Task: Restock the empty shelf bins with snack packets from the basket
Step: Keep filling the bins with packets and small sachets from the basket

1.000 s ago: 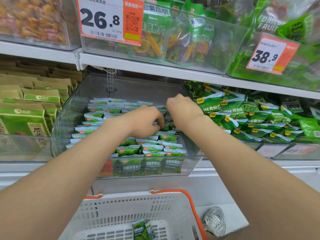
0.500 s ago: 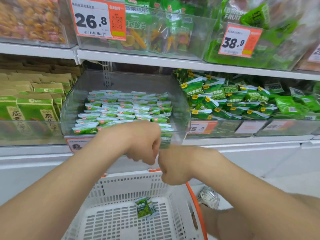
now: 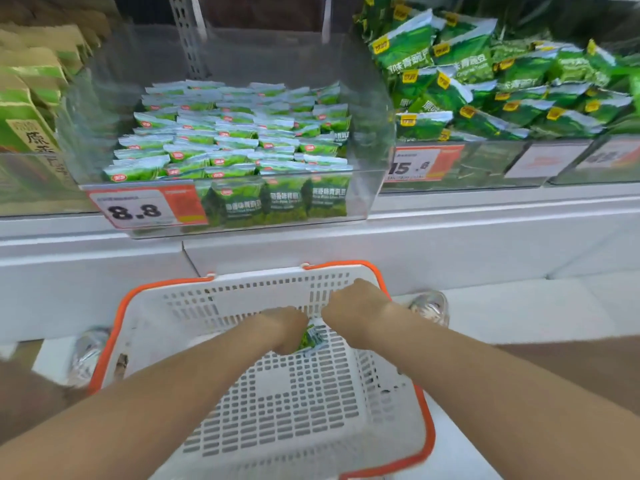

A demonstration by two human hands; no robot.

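Note:
A white basket [image 3: 263,393] with an orange rim stands below the shelf. A single green snack packet [image 3: 314,338] lies on its floor near the far wall. My left hand [image 3: 286,328] is down on the packet's left side, fingers curled onto it. My right hand [image 3: 353,308] is close against the packet's upper right; its fingers are hidden behind its back. Above, the clear shelf bin [image 3: 375,133] with the 8.8 price tag [image 3: 138,210] holds several rows of the same small green packets [image 3: 235,143].
Right of that bin sits a bin of larger green packets [image 3: 485,81] priced 15.8. Green and tan boxes [image 3: 27,109] fill the bin on the left. The white shelf ledge [image 3: 346,244] juts out above the basket's far side. Shiny crumpled wrap [image 3: 429,306] lies beside the basket.
Both hands have dropped from the 8.8 bin down into the basket and now meet at the lone packet. The view has tilted downward.

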